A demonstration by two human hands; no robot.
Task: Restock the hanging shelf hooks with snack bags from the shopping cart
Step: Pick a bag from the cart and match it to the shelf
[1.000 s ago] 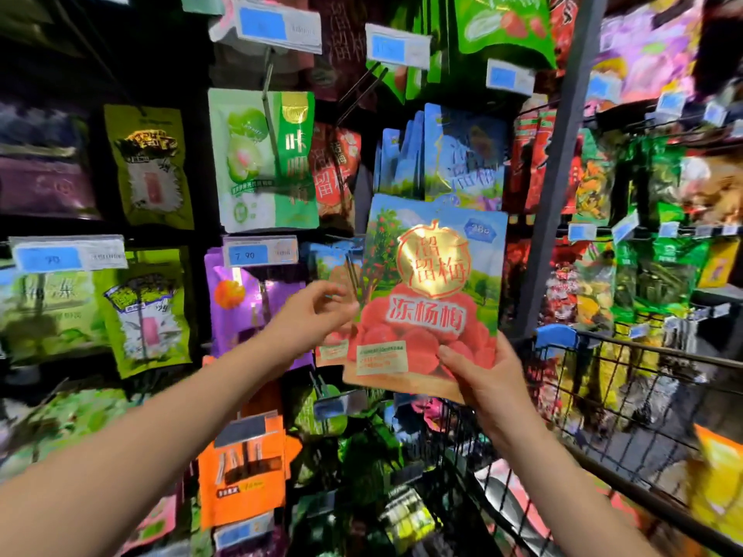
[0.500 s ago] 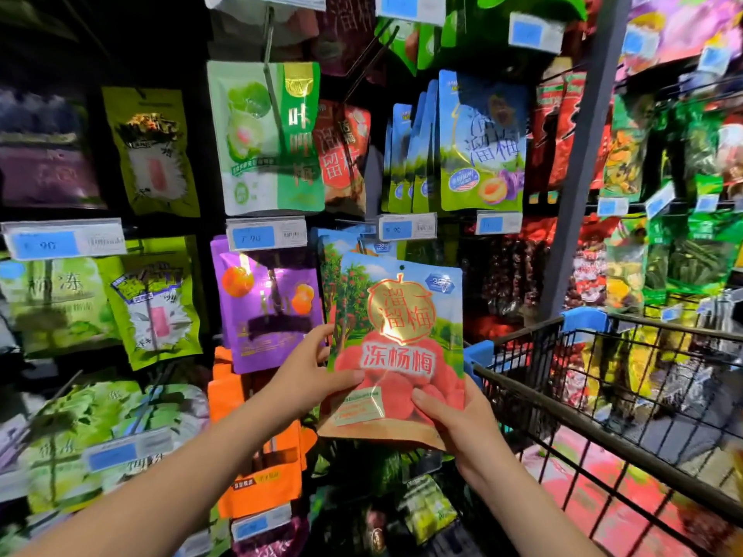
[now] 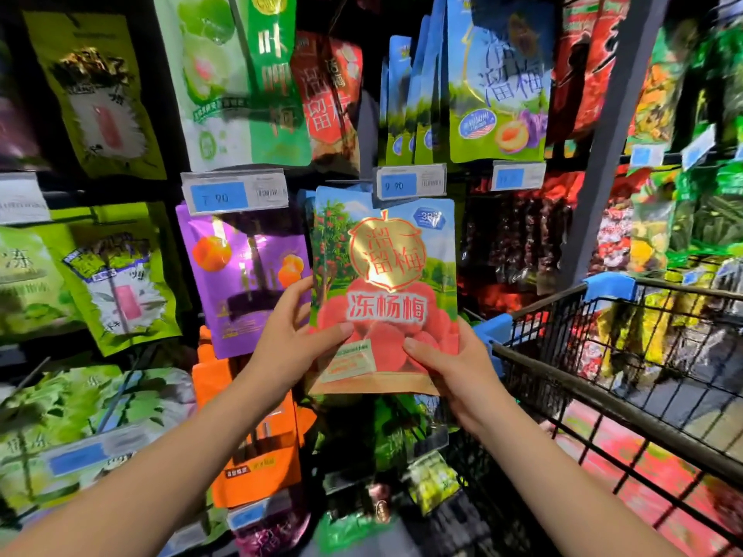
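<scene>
A snack bag (image 3: 384, 283) with a gold apple emblem, red fruit and a blue sky print is held upright in front of the shelf. My left hand (image 3: 289, 339) grips its lower left edge, thumb on the front. My right hand (image 3: 446, 357) grips its lower right corner, thumb on the front. The bag's top edge sits just under a price tag (image 3: 410, 182) at the end of a hook; the hook itself is hidden behind the bag. More bags of the same print peek out behind its left edge. The black wire shopping cart (image 3: 603, 400) stands at the right.
Hanging bags fill the shelf: a purple one (image 3: 241, 283) left of the held bag, an orange one (image 3: 257, 448) below, green ones (image 3: 116, 283) further left, blue-green ones (image 3: 494, 86) above. A dark upright post (image 3: 607, 134) rises behind the cart. Packs lie inside the cart.
The bag has moved down and toward the shelf, its top now under the price tag. My left hand shifted from beside the bag to gripping its lower left edge.
</scene>
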